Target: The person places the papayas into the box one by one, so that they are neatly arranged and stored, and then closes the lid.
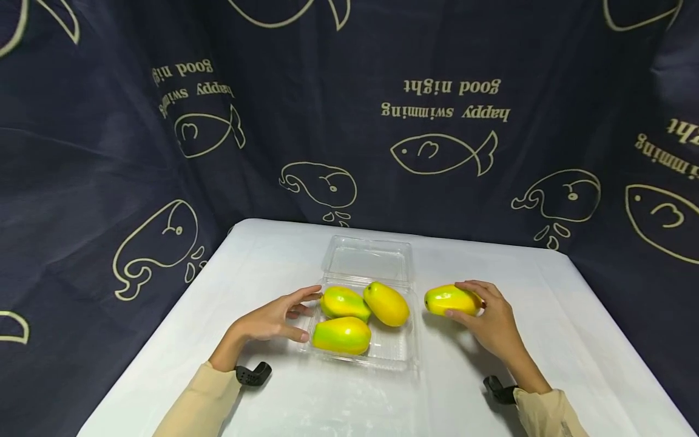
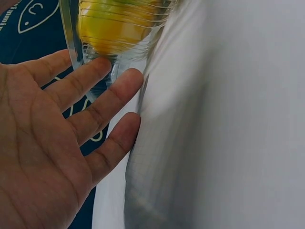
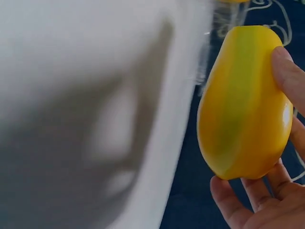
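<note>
The glossy oval yellow fruit (image 1: 449, 300) in my right hand (image 1: 496, 325) carries a broad green band lengthwise. In the colourless clear plastic box (image 1: 392, 349), the smooth yellow fruit at far left (image 1: 343, 303) is streaked green, the plump yellow fruit at right (image 1: 389, 306) has green at its tip, and the rounded yellow fruit nearest me (image 1: 343, 335) turns green at its left end. The flat tablecloth (image 1: 306, 400) is plain white, my cloth sleeves (image 1: 199, 397) are beige, and the hanging navy fabric (image 1: 327, 91) bears cream-outlined fish, whales and lettering.
</note>
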{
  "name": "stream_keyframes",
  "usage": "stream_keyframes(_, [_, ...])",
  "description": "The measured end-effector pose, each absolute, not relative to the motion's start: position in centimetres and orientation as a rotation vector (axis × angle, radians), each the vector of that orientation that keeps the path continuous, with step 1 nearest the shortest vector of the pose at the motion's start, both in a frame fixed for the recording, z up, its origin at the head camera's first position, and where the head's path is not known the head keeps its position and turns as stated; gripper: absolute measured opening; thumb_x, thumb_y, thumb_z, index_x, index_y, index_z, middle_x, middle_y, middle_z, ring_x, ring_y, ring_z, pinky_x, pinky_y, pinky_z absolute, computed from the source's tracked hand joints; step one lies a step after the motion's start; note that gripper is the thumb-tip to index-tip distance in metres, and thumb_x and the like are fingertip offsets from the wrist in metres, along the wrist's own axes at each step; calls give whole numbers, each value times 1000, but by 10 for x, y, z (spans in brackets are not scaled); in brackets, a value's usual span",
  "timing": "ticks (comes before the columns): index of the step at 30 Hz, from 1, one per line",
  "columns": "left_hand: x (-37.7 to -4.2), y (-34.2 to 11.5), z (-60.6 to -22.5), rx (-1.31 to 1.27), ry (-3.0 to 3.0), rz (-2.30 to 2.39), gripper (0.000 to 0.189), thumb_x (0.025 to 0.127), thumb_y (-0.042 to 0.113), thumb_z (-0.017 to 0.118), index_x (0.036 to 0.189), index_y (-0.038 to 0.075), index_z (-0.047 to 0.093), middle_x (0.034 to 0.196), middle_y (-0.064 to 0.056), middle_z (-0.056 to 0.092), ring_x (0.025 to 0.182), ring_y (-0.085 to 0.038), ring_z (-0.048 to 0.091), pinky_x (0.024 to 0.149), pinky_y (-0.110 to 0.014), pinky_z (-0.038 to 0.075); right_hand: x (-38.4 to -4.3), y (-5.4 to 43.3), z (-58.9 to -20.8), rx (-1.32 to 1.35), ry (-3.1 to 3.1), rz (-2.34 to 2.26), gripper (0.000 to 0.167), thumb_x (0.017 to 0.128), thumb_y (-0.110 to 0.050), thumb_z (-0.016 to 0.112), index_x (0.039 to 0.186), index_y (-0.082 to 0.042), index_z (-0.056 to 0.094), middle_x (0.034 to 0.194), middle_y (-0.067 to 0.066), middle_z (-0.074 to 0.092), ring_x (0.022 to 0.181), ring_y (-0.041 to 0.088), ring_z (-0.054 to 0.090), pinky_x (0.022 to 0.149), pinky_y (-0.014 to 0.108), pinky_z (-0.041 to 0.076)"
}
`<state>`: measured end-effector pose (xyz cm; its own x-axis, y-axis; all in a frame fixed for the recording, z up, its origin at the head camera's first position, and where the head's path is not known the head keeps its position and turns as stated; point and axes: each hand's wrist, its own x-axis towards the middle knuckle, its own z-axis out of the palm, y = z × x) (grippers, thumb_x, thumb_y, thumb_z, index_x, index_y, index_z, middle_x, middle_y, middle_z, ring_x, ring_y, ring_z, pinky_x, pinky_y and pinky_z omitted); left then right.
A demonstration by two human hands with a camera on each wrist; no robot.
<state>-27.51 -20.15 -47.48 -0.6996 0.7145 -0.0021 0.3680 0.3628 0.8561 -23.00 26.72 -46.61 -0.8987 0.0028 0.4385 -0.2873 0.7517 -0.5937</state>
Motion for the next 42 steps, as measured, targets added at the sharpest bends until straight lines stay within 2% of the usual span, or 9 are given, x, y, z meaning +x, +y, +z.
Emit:
stream_keyframes(8, [-275,-201,-476,948,2258,1269,101,84,27,81,161,15,18,162,-10,35,134,-34,53,112,-58,40,-222,256,-448,208,-2426,982,59,72,-25,92,126,-14,70,130,7,61,116,14,53,83,10,42])
stream_keyframes(13, [-276,-202,-477,956,2259,1276,99,85,26,80,161,14,18,161,-13,35,134,-36,52,112,-61,39,-218,240,-441,218,-2417,1028,60,73,-27,91,127,-15,69,131,5,61,119,15,54,85,9,42])
stream_keyframes(18, [-276,-202,-477,957,2257,1275,98,85,26,79,161,13,18,161,-13,35,134,-36,52,112,-62,38,-210,222,-439,216,-2434,1089,62,74,-31,91,129,-16,67,133,3,59,123,21,55,86,14,45])
stream_keyframes(26, [-275,-201,-476,953,2257,1276,98,85,24,79,161,14,18,161,-13,35,134,-35,53,112,-61,39,-202,194,-445,277,-2429,1160,60,74,-29,90,129,-18,67,133,1,59,124,18,55,88,33,54])
stream_keyframes(31, [-276,-200,-477,948,2264,1269,98,85,24,79,161,15,18,161,-12,35,134,-34,53,112,-59,40,-197,181,-448,296,-2434,1208,60,75,-31,90,129,-19,67,133,1,58,123,18,56,88,40,54])
stream_keyframes(42, [-274,-201,-476,957,2249,1277,98,86,22,79,161,13,17,162,-13,34,134,-35,52,113,-60,39,-191,167,-451,293,-2449,1248,60,75,-35,89,129,-22,66,131,-2,58,122,18,56,88,39,52])
